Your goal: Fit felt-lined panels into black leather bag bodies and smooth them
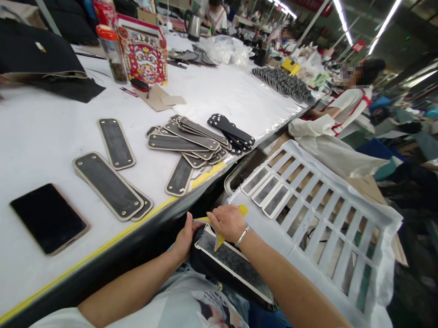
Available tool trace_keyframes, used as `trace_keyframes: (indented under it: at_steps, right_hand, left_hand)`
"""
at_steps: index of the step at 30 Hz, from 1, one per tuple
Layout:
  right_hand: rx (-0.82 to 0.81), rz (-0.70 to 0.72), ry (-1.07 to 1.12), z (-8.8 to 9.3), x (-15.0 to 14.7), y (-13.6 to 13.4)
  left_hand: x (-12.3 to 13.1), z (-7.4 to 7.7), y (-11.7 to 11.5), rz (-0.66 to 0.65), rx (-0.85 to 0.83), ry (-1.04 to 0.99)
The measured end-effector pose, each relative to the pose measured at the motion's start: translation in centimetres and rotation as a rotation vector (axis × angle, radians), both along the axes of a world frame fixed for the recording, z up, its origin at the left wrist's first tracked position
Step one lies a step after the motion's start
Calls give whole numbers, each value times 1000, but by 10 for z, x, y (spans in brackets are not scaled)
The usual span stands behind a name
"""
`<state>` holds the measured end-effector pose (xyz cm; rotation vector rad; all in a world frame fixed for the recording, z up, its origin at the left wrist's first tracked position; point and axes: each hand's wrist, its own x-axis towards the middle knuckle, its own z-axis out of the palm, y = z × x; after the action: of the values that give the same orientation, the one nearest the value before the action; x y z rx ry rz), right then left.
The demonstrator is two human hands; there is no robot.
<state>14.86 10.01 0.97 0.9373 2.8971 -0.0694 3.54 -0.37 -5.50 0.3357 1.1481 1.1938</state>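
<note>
Right hand (227, 223) holds yellow tool (243, 210) at black case (233, 263)

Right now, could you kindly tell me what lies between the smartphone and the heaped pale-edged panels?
In the head view, a smaller group of similar dark panels lies between the smartphone and the heap.

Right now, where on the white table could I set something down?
Bare tabletop lies between the smartphone and black fabric, and between the cardboard and the row of curved pieces. Crowded: the riveted-strip pile beside the black strips.
</note>
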Motion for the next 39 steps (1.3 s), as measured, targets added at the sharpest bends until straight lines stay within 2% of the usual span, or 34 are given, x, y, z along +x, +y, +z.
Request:
trace_keyframes:
  at_steps: [3,7,10,13,16,19,23,26,34,39]
  right_hand:
    - [-7,57,14,-1,2,2]
    - [-12,100,32,-3,5,3]
    - [-26,123,44,-3,7,3]
    - [-57,129,42,-2,10,3]
    - [-92,117,23,0,14,1]
    - [-112,105,-9,1,19,-1]
    - [-134,50,-63,1,25,-5]
    - [-163,16,-82,3,28,-8]
    - [-160,-117,-162,20,36,-21]
    - [-103,-248,-268,48,57,-27]
  left_hand:
    - [2,2,0,84,-34,-145]
    - [5,-1,-2,140,-53,-162]
    - [6,-7,-5,158,-56,-45]
    - [4,-12,-7,155,-35,159]
    - [-1,-10,-8,36,98,316]
    - [-7,2,-5,-112,230,390]
    - [-15,17,3,-264,313,363]
    - [-18,20,7,-346,369,333]
    - [-30,22,16,-454,329,328]
    - [-40,29,31,-560,343,386]
